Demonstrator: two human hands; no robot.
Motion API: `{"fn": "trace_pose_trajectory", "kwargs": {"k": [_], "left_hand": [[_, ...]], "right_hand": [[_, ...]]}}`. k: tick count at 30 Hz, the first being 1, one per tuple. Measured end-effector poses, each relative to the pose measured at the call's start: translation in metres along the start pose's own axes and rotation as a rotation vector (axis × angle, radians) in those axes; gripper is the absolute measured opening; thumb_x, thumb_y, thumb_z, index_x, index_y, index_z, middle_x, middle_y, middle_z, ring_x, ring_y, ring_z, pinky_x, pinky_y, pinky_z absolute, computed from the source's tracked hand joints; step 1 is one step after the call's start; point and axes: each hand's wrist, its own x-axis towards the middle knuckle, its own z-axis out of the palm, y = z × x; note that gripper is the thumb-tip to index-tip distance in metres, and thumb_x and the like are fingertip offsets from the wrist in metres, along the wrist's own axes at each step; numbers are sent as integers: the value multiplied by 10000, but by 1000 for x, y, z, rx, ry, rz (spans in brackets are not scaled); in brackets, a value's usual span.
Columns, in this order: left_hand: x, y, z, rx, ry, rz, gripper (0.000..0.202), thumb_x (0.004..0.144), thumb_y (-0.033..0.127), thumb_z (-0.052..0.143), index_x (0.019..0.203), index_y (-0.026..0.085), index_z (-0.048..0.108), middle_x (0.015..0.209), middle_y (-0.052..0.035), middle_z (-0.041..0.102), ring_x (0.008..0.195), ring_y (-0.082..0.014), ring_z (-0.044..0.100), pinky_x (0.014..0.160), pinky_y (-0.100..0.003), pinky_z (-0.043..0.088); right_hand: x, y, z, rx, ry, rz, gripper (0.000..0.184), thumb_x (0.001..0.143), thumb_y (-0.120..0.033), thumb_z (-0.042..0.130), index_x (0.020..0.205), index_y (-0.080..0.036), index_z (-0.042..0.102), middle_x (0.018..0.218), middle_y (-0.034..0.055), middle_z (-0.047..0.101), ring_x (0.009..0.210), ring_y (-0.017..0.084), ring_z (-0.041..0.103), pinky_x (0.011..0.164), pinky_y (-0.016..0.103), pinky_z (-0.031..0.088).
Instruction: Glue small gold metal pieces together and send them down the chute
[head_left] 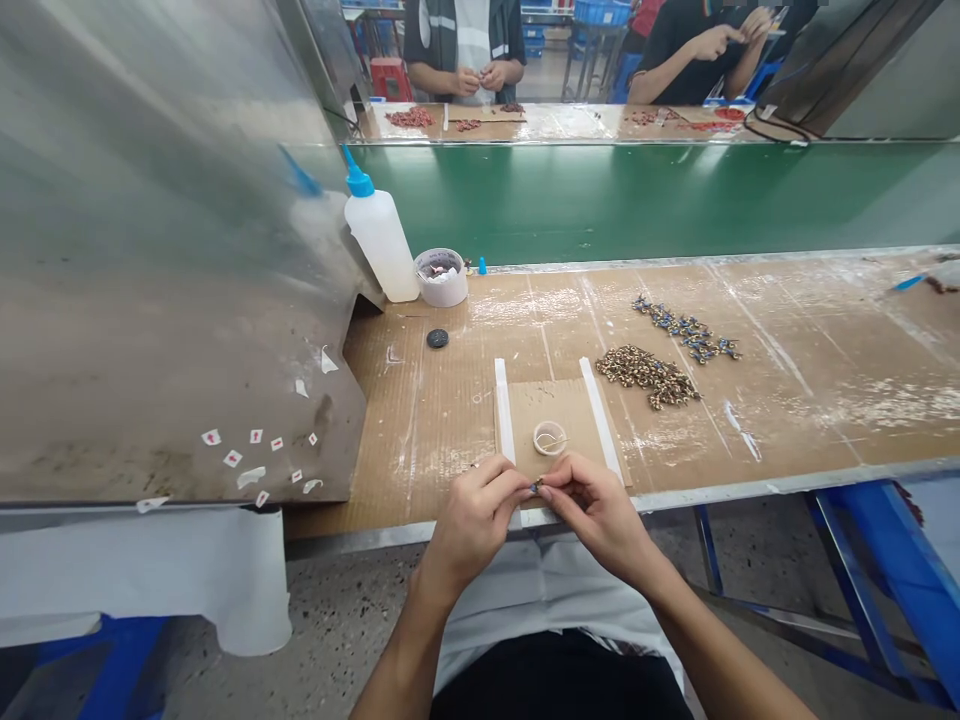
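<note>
My left hand (478, 510) and my right hand (592, 505) meet over the front edge of the bench, both closed in a pinch. Between their fingertips is a tiny blue and brass-coloured part (537, 486), mostly covered by the fingers. Just beyond them a small round clear cup (550, 438) with a thin stick in it stands on a cardboard pad (540, 400) with white tape strips along its sides. To the right lies a pile of small brass-coloured parts (646, 376). Behind that pile, blue and brass-coloured parts (686, 328) are spread in a loose row.
A squeeze bottle with a blue nozzle (382, 240) stands at the back left beside a tape roll (442, 280) holding scraps. A black disc (437, 338) lies nearer. A metal panel (172, 250) bounds the left. Beyond the green belt (600, 200), two people handle small things.
</note>
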Motion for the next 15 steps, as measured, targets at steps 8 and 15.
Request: {"fn": "trace_pose_trajectory", "kwargs": {"k": [8, 15], "left_hand": [[-4, -4, 4, 159, 21, 110, 207, 962, 136, 464, 800, 159, 590, 779, -37, 578, 719, -152, 517, 658, -275, 405], [-3, -6, 3, 212, 5, 159, 190, 937, 82, 455, 790, 164, 543, 764, -36, 556, 701, -159, 500, 620, -275, 374]], "right_hand": [[-1, -1, -3, -165, -79, -56, 169, 962, -236, 542, 805, -171, 547, 767, 11, 520, 674, 136, 495, 611, 243, 388], [3, -7, -4, -272, -135, -72, 206, 961, -198, 526, 758, -170, 506, 722, 1, 512, 661, 138, 472, 618, 254, 355]]}}
